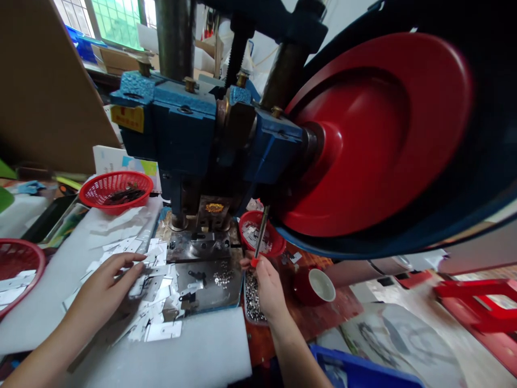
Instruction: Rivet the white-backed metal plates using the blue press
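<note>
My left hand (103, 288) reaches over a pile of thin flat metal plates (163, 330) on white foam. Its thumb and index fingertips come together at the edge of one plate; how firmly it is held is hard to see. My right hand (271, 291) is closed around a slim metal rod (262, 231) with a red lower end, which slants upward beside the press. Between the hands lies the press's steel die plate (200, 247). On the metal bed (220, 303) in front of it rest a few dark-ended metal strips and many small shiny parts.
A blue press (181, 129) with a big red flywheel (383, 129) towers over the bench. A red basket (117, 207) holds dark parts; another (40, 258) at far left holds plates. Right of the bed stand a red bowl (278, 245), a tray of small parts (253, 302) and a mug (309, 291).
</note>
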